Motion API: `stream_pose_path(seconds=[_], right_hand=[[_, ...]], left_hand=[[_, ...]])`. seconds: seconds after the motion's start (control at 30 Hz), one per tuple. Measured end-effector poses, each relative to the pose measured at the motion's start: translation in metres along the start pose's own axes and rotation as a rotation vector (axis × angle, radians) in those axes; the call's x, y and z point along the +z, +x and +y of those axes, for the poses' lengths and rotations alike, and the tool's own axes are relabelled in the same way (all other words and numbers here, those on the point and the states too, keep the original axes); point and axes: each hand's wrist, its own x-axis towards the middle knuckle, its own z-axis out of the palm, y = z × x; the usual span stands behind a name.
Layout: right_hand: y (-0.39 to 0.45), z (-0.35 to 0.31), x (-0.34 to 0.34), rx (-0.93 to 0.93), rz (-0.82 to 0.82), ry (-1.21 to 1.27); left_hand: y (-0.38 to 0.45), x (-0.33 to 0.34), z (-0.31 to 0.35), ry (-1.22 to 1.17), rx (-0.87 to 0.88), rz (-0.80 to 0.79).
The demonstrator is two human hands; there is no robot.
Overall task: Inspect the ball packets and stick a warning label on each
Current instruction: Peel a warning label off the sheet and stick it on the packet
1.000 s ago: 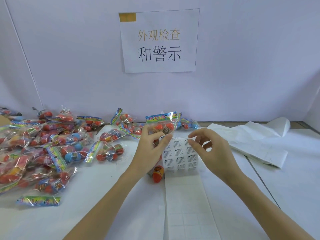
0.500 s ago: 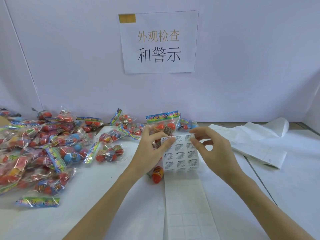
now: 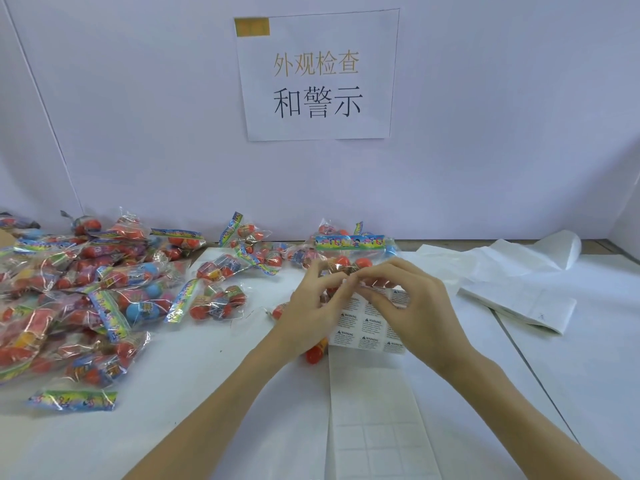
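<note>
1. The left hand (image 3: 313,306) is in the middle of the view. Its fingers curl in and pinch the top edge of the label sheet (image 3: 363,327).
2. The right hand (image 3: 412,306) sits at 3 o'clock from the left hand. Its thumb and finger pinch the same top edge, and the fingertips of the two hands touch.
3. The label sheet has small white warning labels with black print. It runs toward 6 o'clock as a long strip of bare backing paper (image 3: 377,420) lying on the white table (image 3: 207,393).
4. A ball packet (image 3: 349,252) with a bright striped top and orange balls stands just past the hands at 12 o'clock. I cannot tell which hand holds it up.
5. One orange ball (image 3: 316,353) peeks out under the left wrist.
6. A big pile of ball packets (image 3: 76,299) covers the table at 9 o'clock.
7. Folded white paper (image 3: 512,292) lies at 3 o'clock, well apart from the hands.
8. A paper sign (image 3: 317,76) hangs on the wall at 12 o'clock.
</note>
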Motion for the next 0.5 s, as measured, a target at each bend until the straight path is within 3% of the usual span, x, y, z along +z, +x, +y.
stream_pose_path(seconds=[0.1, 0.33, 0.43, 0.5], right_hand=[[-0.0005, 0.0006, 0.0012, 0.028, 0.021, -0.007], [-0.0048, 0.0015, 0.0045, -0.083, 0.069, -0.121], [-0.0049, 0.0012, 0.0034, -0.12, 0.018, -0.053], [-0.0031, -0.0046, 0.0039, 0.004, 0.056, 0.156]], left_hand=[[-0.0018, -0.0014, 0.0018, -0.153, -0.112, -0.075], [0.0, -0.0089, -0.0014, -0.137, -0.171, -0.121], [0.0009, -0.0077, 0.0013, -0.1, -0.172, -0.055], [0.0009, -0.0055, 0.0058, -0.122, -0.152, 0.062]])
